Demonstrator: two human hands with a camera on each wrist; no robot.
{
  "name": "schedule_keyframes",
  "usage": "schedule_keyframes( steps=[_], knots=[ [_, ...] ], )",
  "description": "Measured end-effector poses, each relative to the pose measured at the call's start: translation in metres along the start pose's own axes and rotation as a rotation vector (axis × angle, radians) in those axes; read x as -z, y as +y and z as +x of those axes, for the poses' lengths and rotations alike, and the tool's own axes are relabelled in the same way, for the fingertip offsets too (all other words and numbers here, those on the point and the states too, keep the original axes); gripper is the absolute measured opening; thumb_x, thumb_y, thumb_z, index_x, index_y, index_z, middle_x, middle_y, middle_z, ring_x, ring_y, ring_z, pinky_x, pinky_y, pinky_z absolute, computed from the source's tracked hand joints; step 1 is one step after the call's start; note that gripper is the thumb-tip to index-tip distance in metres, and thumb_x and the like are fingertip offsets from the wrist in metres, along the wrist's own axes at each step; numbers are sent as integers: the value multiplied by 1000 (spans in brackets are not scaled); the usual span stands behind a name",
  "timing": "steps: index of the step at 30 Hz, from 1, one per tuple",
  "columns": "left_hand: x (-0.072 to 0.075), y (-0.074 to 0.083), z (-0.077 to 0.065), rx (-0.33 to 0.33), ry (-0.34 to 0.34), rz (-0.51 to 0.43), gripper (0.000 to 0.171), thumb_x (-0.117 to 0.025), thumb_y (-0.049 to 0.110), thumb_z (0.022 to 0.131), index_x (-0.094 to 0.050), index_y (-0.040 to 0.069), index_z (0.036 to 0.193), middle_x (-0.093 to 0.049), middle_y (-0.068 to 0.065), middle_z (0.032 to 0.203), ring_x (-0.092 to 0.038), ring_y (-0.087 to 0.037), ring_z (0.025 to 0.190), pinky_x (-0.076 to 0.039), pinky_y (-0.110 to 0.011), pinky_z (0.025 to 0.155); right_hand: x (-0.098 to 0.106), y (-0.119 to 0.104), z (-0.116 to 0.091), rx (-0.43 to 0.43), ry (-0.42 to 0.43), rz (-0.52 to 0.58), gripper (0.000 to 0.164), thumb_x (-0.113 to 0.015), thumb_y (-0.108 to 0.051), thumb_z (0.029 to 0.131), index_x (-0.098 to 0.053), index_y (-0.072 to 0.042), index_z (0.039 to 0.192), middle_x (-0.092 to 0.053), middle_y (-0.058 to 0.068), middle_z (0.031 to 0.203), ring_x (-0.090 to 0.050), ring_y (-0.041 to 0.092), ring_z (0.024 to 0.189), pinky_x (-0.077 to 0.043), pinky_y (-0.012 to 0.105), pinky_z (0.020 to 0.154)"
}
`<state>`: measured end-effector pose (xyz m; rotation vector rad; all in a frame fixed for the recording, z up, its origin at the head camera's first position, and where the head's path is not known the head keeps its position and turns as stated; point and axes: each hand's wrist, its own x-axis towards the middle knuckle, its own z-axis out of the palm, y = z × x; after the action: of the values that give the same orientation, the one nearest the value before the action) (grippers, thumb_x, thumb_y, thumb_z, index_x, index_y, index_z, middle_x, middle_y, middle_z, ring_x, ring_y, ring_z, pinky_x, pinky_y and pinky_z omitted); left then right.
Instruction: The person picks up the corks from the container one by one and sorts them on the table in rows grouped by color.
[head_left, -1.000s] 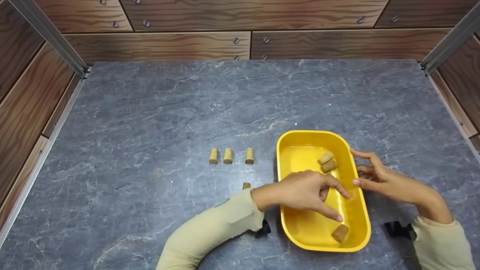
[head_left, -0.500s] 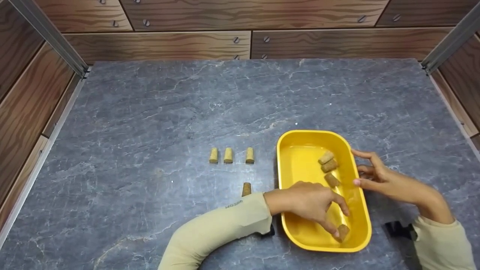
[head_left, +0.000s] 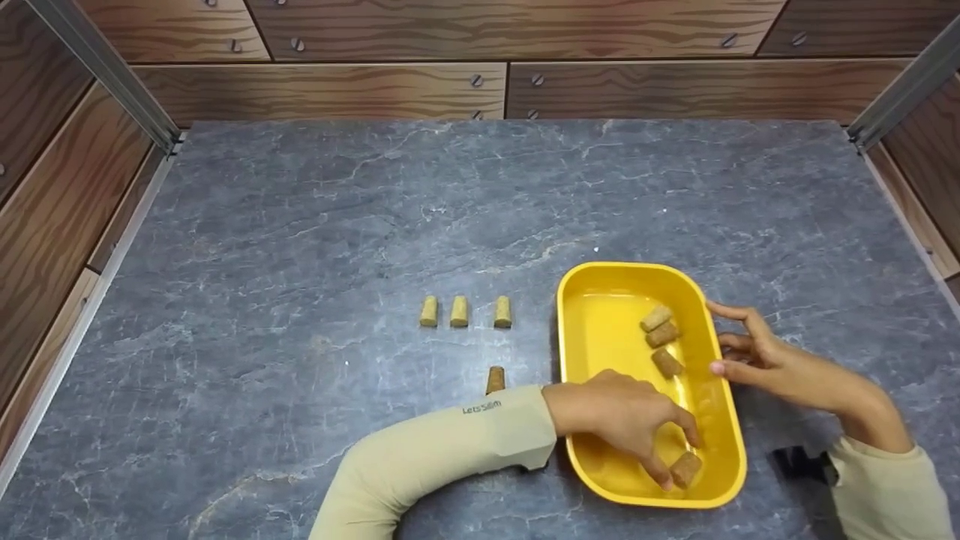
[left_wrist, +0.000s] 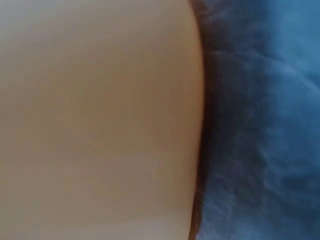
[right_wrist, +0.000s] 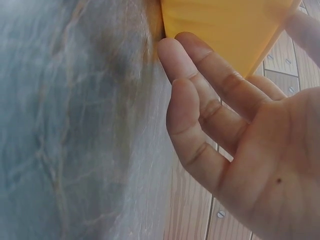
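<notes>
1. At the near end of the yellow tray (head_left: pixel 560 337), reaching in with the left hand (head_left: pixel 626 416); grip bent to either side of a brown cork (head_left: pixel 686 470), cannot tell whether pinching or just short of it. Apparently still to be taken out.
2. Left of the tray, on the surface (head_left: pixel 300 262), partly hidden by the left sleeve (head_left: pixel 450 439): a dark cork (head_left: pixel 496 378), seemingly already out. Perhaps more beneath the sleeve; impossible to see.
3. At the tray's right side, touching the wall with the right hand (head_left: pixel 772 352); grip loosely spread, probably for steadying.
4. Farther up inside the tray, near the right wall: a second brown cork (head_left: pixel 667 364), a third brown cork (head_left: pixel 662 334) and a pale cork (head_left: pixel 656 318), likely also left to do.
5. Beyond the sleeve, in a gapped row: three pale corks (head_left: pixel 459 311), apparently done. Four out, four in; roughly halfway, judging by visible count.
</notes>
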<state>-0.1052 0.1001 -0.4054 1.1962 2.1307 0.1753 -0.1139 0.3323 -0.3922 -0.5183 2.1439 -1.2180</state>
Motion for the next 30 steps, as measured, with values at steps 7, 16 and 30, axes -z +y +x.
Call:
schedule_keyframes(
  steps=[7, 16, 30],
  knots=[
    [0, 4, 3, -36, -40, 28, 57, -70, 60, 78, -48, 56, 130, -60, 26, 121, -56, -1, 88, -41, -23, 69, 0, 0, -1, 2, 9, -11, 63, -46, -10, 102, -1, -10, 147, -37, 44, 138, -59, -4, 109, -50, 19, 86],
    [-4, 9, 6, -41, 2, 46, 43, -72, 51, 82, -56, 51, 122, -64, 22, 110, -57, 0, 87, -41, -24, 68, 1, 1, -1, 6, -10, 28, 63, -44, -10, 102, 0, -12, 147, -34, 44, 139, -56, -6, 112, -50, 19, 87],
    [9, -3, -11, -65, 92, -26, 40, -72, 51, 82, -58, 48, 119, -64, 18, 89, -55, -4, 69, -42, -23, 60, 2, 1, -2, -13, -7, 2, 64, -44, -11, 103, 1, -11, 148, -39, 42, 137, -60, -2, 108, -51, 20, 86]
  ],
)
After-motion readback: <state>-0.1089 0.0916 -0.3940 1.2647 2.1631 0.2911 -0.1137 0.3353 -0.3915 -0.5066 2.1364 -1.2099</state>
